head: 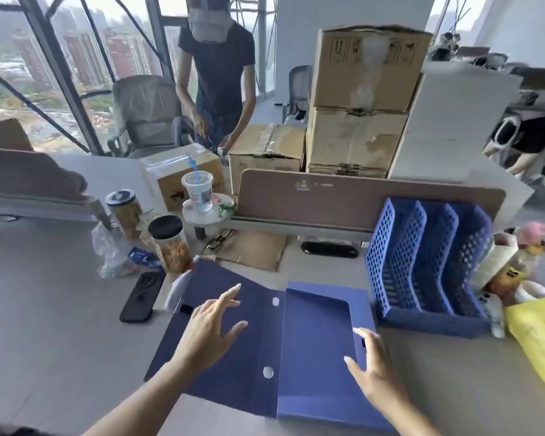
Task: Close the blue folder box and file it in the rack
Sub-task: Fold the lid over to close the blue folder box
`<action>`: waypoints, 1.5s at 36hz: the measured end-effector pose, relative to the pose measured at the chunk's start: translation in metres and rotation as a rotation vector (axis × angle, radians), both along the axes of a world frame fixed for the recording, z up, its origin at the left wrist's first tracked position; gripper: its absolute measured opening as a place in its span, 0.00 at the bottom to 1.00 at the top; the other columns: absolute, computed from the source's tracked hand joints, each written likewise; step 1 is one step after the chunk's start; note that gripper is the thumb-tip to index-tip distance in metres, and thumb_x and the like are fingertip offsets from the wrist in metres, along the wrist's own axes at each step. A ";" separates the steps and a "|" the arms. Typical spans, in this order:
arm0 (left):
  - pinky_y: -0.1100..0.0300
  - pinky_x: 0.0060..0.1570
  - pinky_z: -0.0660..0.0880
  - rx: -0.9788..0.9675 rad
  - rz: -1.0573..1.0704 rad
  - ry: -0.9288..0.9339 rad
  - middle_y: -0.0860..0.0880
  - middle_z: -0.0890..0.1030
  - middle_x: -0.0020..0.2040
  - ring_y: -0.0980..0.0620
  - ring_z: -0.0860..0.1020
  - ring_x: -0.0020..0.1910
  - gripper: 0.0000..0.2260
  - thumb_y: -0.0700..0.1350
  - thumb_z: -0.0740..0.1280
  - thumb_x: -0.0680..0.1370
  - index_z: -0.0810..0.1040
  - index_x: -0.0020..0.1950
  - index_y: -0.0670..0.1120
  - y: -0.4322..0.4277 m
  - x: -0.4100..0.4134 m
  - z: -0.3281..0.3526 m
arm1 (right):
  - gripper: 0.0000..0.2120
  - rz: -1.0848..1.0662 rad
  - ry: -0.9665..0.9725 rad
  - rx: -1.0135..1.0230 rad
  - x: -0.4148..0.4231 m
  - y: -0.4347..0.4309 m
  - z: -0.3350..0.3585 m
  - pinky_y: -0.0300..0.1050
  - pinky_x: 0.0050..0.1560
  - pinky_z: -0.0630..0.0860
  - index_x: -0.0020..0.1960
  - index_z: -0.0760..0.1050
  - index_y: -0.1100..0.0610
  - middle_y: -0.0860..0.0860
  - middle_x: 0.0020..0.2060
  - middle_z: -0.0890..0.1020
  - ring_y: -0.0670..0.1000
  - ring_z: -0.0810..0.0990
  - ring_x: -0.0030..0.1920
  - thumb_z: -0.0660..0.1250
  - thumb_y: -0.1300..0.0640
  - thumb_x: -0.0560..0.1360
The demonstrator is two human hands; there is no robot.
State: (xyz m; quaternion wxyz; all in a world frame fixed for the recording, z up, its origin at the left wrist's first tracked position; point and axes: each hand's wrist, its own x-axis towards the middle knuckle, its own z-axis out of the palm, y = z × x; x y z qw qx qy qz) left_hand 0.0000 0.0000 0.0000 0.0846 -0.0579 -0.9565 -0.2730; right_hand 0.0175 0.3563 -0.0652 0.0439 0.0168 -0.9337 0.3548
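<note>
Both hands hang spread over an open blue cardboard folder box that lies flat on the grey desk. The left hand is over the lid flap, fingers fanned wide and gripping nothing; whether it touches the flap cannot be told. The right hand is at the right edge of the tray half, fingers loosely parted, with nothing clasped in it; contact with the edge is unclear. Two white round spots show along the folder's spine fold.

Just beside the folder's right edge stands a blue plastic lattice file rack with three upright compartments, all bare of files. A yellow plastic bag lies to the right of the rack, with soft toys behind it. Left of the folder lies a black oblong device. Beyond it stand a clear jar with a black lid, a second jar with a dark lid, and a clear lidded plastic cup with a blue straw. A pair of black glasses rests on brown paper. Past the brown desk divider sit stacked cardboard cartons, and a person in a dark T-shirt stands by the windows.
</note>
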 end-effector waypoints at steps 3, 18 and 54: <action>0.55 0.67 0.66 -0.023 0.029 -0.017 0.61 0.78 0.62 0.55 0.74 0.65 0.37 0.61 0.70 0.72 0.57 0.77 0.59 -0.012 0.004 -0.008 | 0.29 -0.011 -0.052 0.044 0.007 0.004 -0.005 0.41 0.66 0.61 0.69 0.67 0.51 0.44 0.67 0.65 0.50 0.65 0.69 0.73 0.53 0.71; 0.43 0.68 0.61 -0.159 0.363 -0.294 0.52 0.60 0.79 0.41 0.61 0.74 0.56 0.61 0.79 0.60 0.46 0.78 0.61 -0.053 0.003 -0.020 | 0.54 -0.114 -0.407 0.063 0.023 0.007 -0.034 0.51 0.76 0.51 0.78 0.48 0.48 0.49 0.79 0.44 0.51 0.44 0.78 0.77 0.41 0.62; 0.58 0.56 0.75 0.732 -0.005 -0.476 0.58 0.81 0.61 0.69 0.78 0.54 0.17 0.58 0.67 0.76 0.77 0.65 0.61 0.067 -0.027 0.052 | 0.25 0.128 -0.165 -0.313 -0.030 -0.061 0.092 0.20 0.58 0.61 0.75 0.56 0.40 0.37 0.68 0.69 0.29 0.67 0.64 0.57 0.55 0.81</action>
